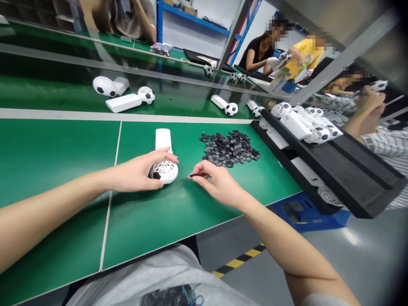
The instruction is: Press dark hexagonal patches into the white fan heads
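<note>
A white handheld fan (165, 171) with a football-patterned round head lies on the green table, its plain white handle (163, 139) pointing away from me. One black patch shows at the left of its openwork head. My left hand (142, 172) is wrapped around the head's left side, thumb and fingers pressed against it. Just right of the fan, my right hand (212, 178) pinches a small black piece (193, 175) between thumb and fingertips, apart from the fan. Behind that hand spreads a pile of small black pieces (229, 148).
Black trays (360, 170) with several white fans stand stacked at the right edge of the table. More football fans (127, 102) lie beyond the white strip. A blue crate (312, 212) sits below the trays. Several people work across and to the right.
</note>
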Tool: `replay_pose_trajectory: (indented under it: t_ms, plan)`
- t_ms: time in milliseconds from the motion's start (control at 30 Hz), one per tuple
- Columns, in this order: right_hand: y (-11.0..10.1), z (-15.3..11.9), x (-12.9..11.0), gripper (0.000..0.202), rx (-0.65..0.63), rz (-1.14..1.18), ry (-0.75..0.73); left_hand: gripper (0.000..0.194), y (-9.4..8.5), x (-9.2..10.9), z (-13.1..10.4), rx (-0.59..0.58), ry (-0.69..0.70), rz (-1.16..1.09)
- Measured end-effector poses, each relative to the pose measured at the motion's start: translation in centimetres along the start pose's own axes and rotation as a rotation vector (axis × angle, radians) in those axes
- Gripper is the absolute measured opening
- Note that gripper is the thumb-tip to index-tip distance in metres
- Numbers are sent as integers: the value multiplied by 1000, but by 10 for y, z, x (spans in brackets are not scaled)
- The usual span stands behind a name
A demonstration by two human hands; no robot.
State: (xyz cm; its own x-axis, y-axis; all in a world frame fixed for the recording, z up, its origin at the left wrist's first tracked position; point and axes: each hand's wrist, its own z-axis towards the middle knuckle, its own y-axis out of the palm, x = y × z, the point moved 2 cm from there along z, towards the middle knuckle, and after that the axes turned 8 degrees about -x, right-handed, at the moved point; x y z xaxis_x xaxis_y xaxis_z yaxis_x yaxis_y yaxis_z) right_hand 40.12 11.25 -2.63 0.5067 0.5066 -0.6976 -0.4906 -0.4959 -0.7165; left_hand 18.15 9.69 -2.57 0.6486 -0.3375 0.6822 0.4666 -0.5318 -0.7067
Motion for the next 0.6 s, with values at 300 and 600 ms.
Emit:
replay_pose_trajectory:
  t_ms: [300,600]
  plan:
    - [9,10,-17,14,103,-8,-148,48,3,8,3,50,12,-7]
    - [24,23,-8,8,68,409,4,45,12,3,4,142,-6,-51]
